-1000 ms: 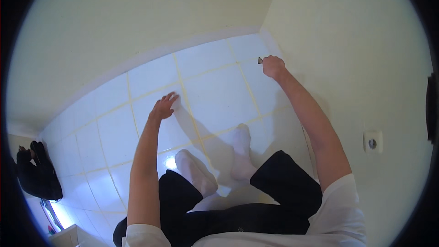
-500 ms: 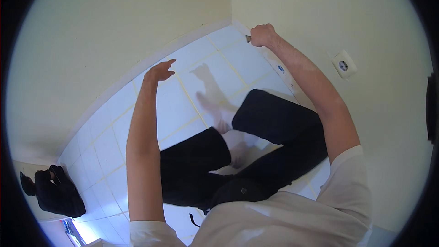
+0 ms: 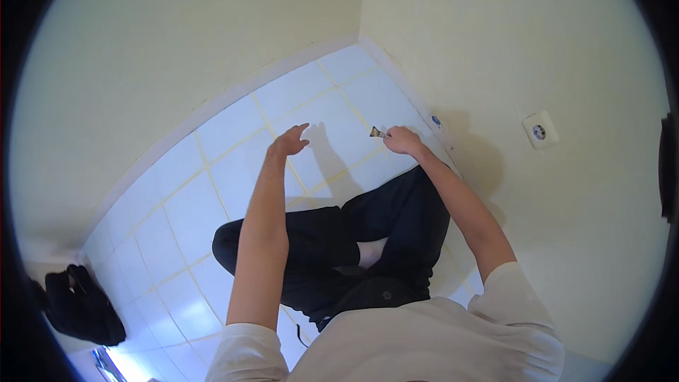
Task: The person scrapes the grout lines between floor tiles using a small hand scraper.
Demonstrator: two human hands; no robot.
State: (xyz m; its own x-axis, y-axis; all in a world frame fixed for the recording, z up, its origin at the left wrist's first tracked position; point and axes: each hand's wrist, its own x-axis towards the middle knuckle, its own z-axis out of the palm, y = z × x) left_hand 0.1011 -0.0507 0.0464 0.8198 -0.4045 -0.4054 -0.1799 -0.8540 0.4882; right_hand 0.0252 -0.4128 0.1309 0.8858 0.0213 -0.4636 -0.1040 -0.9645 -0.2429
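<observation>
At far left, a black heap (image 3: 83, 305) lies by the wall, on the tiled floor (image 3: 242, 163), whose tiles are laid with yellowish lines between them. Nearer the middle, the left hand (image 3: 288, 141) hangs over the tiles, fingers loosely spread and holding nothing. Just right of it, the scraper (image 3: 374, 132) juts from the right hand (image 3: 403, 140), which is closed around its handle; its blade seems raised off the floor. Picking up the tool is done; whether any stretch is worked or left, I cannot tell. Beyond, a blue mark (image 3: 436, 122) shows on the skirting, below the wall socket (image 3: 540, 130).
</observation>
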